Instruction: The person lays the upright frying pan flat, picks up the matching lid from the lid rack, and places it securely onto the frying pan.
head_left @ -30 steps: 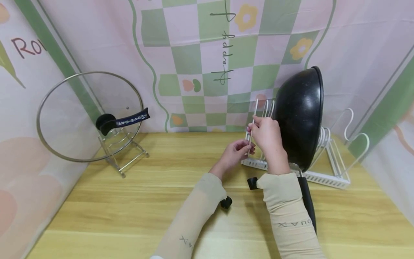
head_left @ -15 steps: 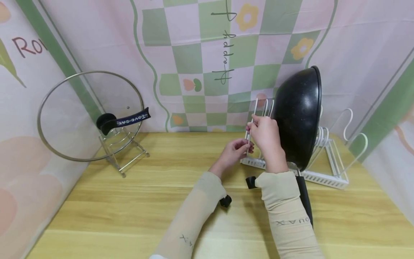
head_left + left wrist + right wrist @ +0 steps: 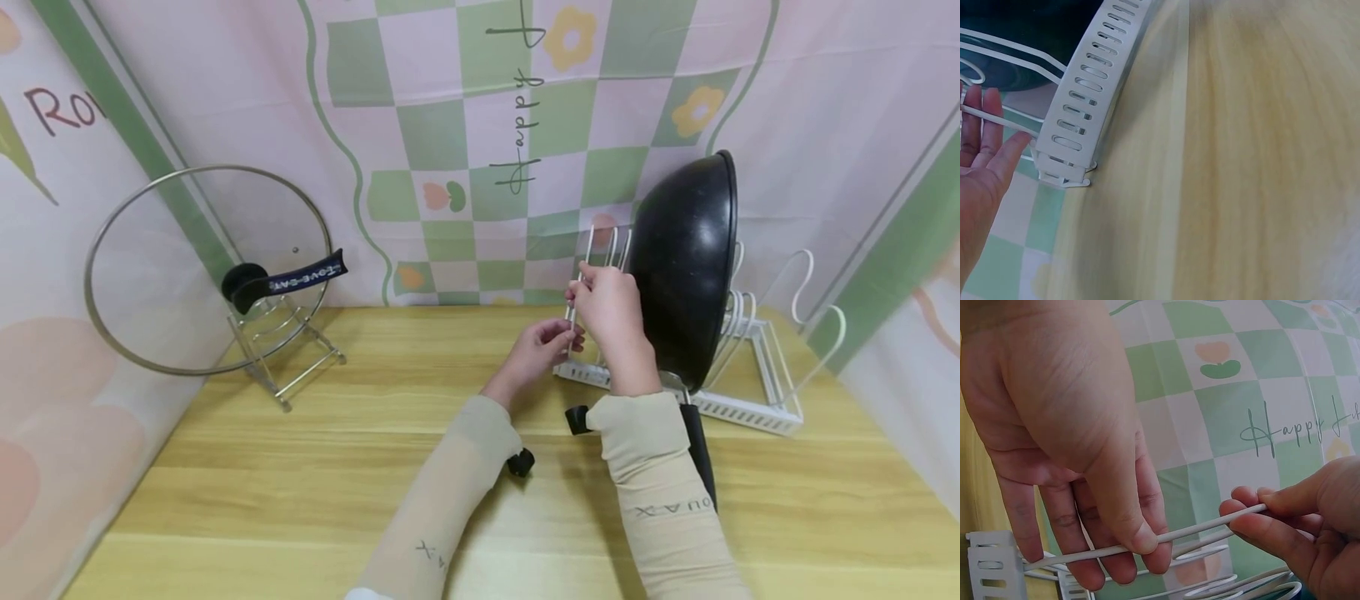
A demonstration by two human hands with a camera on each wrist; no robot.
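Observation:
My right hand (image 3: 613, 312) pinches the upper part of the leftmost white wire divider (image 3: 1200, 527) of a pan rack (image 3: 746, 414). Lower on that same wire, close over the slotted base, my left hand (image 3: 538, 354) holds it between thumb and fingers. In the left wrist view, the left hand (image 3: 988, 159) has the wire crossing its fingers. A black wok (image 3: 686, 267) stands on edge in the rack, its rounded outside toward the left. The wok's black handle (image 3: 697, 442) points down toward the front, partly behind the right sleeve.
On the left, a glass lid (image 3: 172, 267) with a metal rim and a dark handle (image 3: 303, 279) leans on a small wire stand (image 3: 307, 371). The wooden table (image 3: 315, 492) runs back to a printed cloth backdrop (image 3: 495, 133). Wavy white wires (image 3: 825, 333) rise at the rack's right end.
The rack, with the wok in it, has shifted slightly left, and both hands have moved left with it, still gripping the same wire. The lid and its stand have stayed put.

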